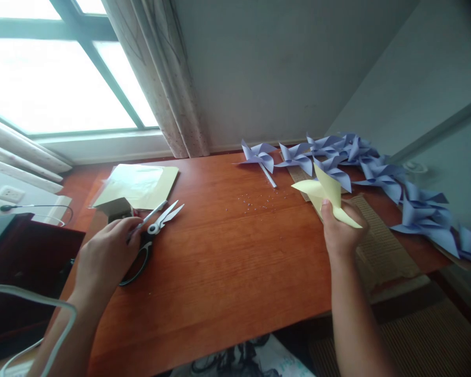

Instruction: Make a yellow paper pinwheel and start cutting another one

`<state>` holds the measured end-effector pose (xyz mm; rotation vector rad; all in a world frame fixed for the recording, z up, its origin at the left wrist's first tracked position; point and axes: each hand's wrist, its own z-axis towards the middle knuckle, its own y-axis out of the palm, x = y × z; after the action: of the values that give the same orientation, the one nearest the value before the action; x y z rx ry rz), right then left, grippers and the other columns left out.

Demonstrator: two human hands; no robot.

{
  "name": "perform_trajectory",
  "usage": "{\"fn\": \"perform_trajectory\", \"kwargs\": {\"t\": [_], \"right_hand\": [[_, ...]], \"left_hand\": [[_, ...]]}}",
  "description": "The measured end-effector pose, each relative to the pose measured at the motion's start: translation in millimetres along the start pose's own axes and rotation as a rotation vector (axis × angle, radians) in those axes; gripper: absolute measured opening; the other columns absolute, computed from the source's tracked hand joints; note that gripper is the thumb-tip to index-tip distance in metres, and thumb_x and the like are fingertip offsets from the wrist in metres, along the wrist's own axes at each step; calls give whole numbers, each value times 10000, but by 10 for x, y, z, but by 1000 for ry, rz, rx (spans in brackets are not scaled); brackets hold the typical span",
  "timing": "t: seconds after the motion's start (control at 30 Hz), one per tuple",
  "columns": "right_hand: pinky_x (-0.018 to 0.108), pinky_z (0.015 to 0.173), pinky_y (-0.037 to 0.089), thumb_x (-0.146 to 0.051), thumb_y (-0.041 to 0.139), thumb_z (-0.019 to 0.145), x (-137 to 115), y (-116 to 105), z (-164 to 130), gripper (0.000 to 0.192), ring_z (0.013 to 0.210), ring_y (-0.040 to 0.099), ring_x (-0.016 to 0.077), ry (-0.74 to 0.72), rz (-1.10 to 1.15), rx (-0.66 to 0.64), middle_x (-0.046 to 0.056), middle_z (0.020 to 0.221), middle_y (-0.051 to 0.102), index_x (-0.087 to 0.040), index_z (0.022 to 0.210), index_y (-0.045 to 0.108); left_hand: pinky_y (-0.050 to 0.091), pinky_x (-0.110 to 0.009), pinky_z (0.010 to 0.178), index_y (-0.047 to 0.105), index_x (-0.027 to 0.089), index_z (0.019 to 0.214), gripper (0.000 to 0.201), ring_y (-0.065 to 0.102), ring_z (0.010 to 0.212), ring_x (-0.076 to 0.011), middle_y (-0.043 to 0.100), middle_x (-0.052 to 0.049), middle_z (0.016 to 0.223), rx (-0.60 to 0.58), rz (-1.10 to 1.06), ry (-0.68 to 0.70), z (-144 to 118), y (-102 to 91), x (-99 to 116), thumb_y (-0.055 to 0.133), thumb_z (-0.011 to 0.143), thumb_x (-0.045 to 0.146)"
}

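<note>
- I'm seeing the right hand (344,230) holding a yellow pinwheel (328,182) over the cardboard (388,246), its fingers pinching near the middle
- Left hand (108,254) is curling at a white stick (155,211) beside the open scissors (155,229); I'm not managing to tell whether those fingers are pinching it
- Lilac pinwheels (380,175) are lining the desk's (220,262) far and right edges
</note>
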<state>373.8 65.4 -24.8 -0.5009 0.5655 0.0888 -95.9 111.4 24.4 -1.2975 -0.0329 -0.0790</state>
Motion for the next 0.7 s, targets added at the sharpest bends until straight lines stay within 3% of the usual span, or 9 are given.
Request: {"fn": "perform_trajectory", "kwargs": {"t": [0.3,0.43,0.53,0.63,0.7], "right_hand": [[359,646,544,-411,675,853,11,-18,14,269,655,689,247,45,-10,23,114,743,753,-165,756,728],[361,654,548,-414,667,852,39,-43,69,268,681,700,255,60,-41,49,117,760,758,-170,759,726],[360,660,543,-384,666,847,58,-86,149,234,690,693,250,1,-71,33,109,765,754,-182,737,708],[371,690,546,-341,653,857,96,-127,233,197,705,688,247,-89,-88,16,100,773,755,-192,734,696],[381,715,549,-310,650,863,121,-145,282,178,713,687,247,-157,-85,5,96,773,757,-195,734,692]], "left_hand": [[483,-296,776,672,282,950,141,722,895,-250,769,-19,1017,25,-248,-15,-271,94,48,546,911,331],[468,-291,663,682,327,992,170,722,811,-254,778,10,951,-2,-183,-89,-246,95,-69,584,877,404],[451,-292,631,680,342,965,147,726,828,-259,781,27,982,-5,-113,-70,-172,71,-128,586,868,402],[437,-304,628,669,350,952,136,721,874,-258,763,42,1101,84,-51,-27,-127,16,-8,560,899,411],[471,-322,675,689,319,932,131,721,927,-273,769,11,1066,176,-142,-23,-141,-19,209,596,886,398]]}}
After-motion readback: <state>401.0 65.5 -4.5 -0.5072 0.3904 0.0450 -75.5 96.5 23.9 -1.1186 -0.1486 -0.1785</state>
